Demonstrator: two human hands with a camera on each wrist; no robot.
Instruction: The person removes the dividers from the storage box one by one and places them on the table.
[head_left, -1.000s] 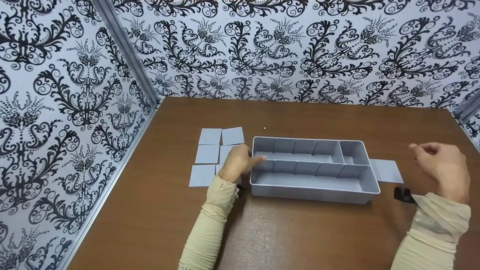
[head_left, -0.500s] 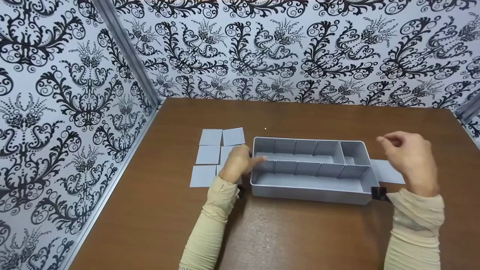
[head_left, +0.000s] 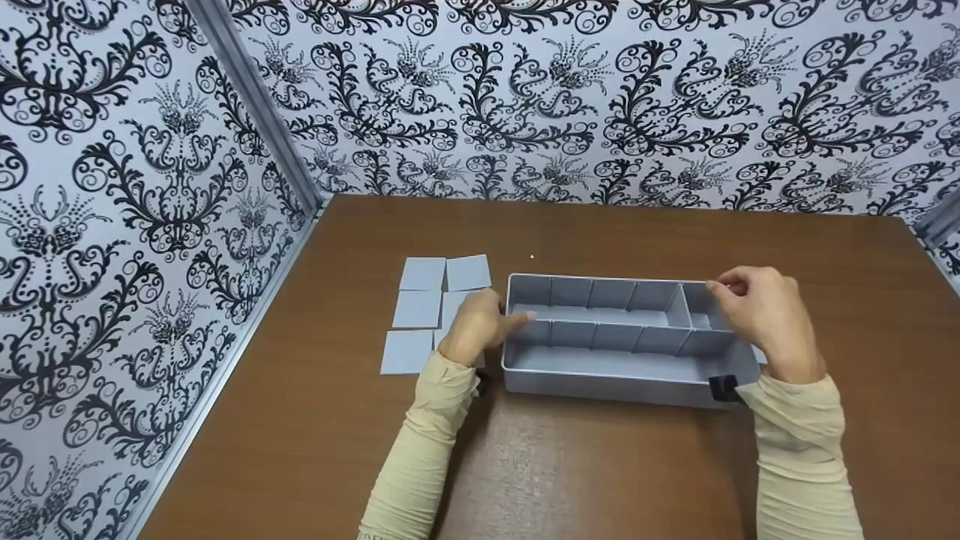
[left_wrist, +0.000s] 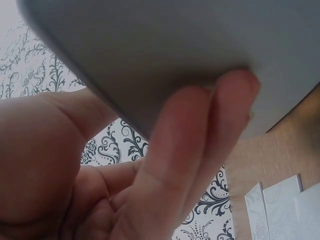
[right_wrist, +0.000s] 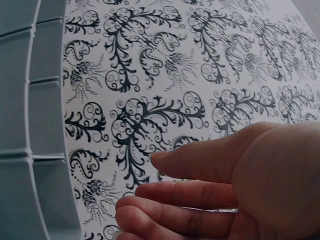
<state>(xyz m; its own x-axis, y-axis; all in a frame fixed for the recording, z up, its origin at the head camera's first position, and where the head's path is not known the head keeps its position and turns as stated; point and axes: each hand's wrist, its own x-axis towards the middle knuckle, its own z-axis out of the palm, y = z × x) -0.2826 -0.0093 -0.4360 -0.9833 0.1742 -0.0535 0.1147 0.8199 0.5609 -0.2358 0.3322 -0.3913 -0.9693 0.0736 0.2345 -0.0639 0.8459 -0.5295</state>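
A long grey organizer box stands on the table, split lengthwise, with a cross divider in its back row. My left hand grips its left end, thumb over the rim. In the left wrist view the fingers press against the outer wall of the box. My right hand is over the right end of the box, near its back right corner. The right wrist view shows its thumb and loosely bent fingers apart with nothing between them, beside the box.
Several flat grey plates lie in rows left of the box, partly behind my left hand. Another plate shows a sliver under my right hand. A patterned wall stands behind the brown table, and another at the left.
My right hand has moved left from the table's right side to the box's right end, now covering most of the plate there. My left hand has kept its grip on the box.
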